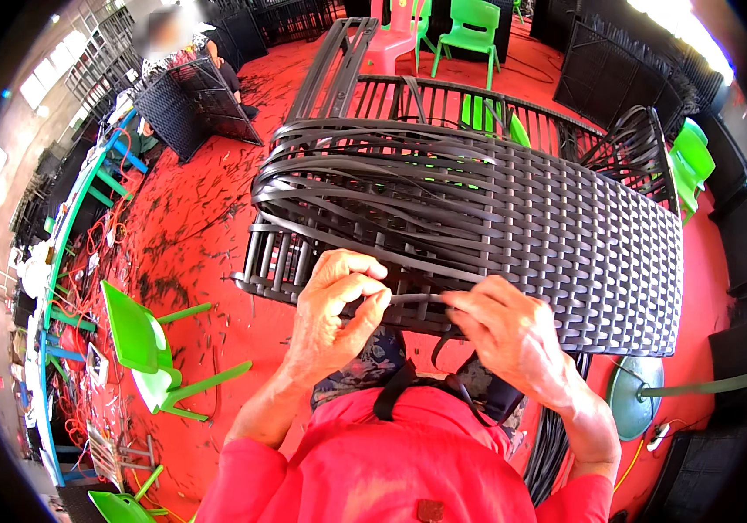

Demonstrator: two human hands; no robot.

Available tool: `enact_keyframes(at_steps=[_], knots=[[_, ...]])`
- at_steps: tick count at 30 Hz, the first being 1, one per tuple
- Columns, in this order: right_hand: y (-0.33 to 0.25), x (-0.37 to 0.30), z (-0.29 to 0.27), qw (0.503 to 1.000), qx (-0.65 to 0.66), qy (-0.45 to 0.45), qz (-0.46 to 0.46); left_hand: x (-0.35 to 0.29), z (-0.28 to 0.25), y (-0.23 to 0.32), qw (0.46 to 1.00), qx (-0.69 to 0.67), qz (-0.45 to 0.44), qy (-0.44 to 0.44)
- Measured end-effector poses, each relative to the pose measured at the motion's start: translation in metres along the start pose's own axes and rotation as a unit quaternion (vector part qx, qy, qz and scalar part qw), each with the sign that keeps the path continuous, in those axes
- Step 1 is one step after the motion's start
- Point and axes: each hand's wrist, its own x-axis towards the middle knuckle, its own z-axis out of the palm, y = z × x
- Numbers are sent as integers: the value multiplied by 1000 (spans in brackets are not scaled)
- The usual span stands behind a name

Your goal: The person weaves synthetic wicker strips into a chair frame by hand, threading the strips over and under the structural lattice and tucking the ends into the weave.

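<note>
- Red floor (190,235), strewn with short dark offcuts, runs under the whole work area; a green plastic chair (142,344) lies tipped at the left, and another person sits at far upper left beside a woven panel (183,109).
- Left hand (334,314): fingers curled tight, thumb and forefinger pinched shut on the left end of a dark flat strip (417,299).
- Strip: long axis roughly horizontal, spanning the short gap between the two hands, just below the near edge of the frame.
- Right hand (513,336): fingertips closed on the strip's right end, knuckles up.
- Wicker furniture frame (565,235): tilted on the lap, right part tightly woven, left part loose parallel bands (347,174) running left to right.
- Green chairs (469,26) stand at the rear.
</note>
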Motion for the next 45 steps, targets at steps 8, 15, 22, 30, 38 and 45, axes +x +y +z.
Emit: enact_keyframes(at_steps=[8,15,22,30,38,45], knots=[[-4,35,12,951,213,-177,135,-8,-17,-5,988,-129,-47,-73],[3,30,7,977,125,-142,102,-3,-11,-10,985,142,67,-77],[4,32,15,994,-10,-107,18,3,7,-19,950,272,57,-142],[0,35,23,992,-14,-118,47,4,7,-19,959,246,48,-132],[-6,31,36,999,18,-32,-25,-8,-23,-29,998,21,-56,7],[-18,58,55,975,176,-136,12,-21,-42,-26,997,77,-16,-1]])
